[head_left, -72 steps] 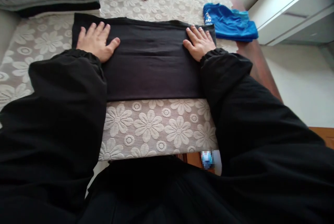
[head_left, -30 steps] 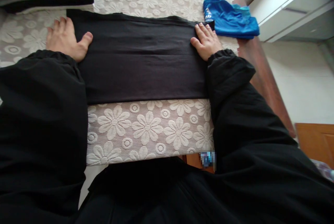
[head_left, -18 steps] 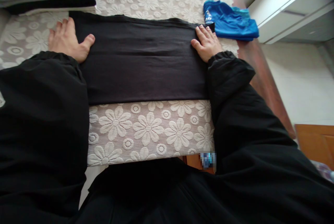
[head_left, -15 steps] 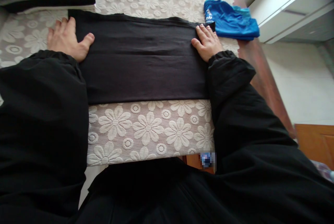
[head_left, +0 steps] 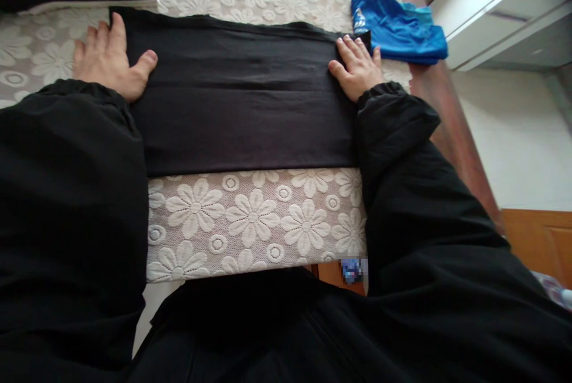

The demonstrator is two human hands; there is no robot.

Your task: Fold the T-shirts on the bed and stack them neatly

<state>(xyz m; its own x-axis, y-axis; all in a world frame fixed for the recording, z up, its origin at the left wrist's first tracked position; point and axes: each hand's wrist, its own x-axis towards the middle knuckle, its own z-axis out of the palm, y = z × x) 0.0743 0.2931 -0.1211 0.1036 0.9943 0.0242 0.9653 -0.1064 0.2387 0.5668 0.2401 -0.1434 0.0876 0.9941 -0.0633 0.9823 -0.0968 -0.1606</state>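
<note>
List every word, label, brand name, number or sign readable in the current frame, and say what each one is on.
No text can be read.
Small white mark on the crumpled, folded bright-blue cloth: too small and blurred to make out.
Blue pixelated patch below the table edge: blurred out, nothing legible.
Smooth black folded fabric under the hands: no lettering visible.
</note>
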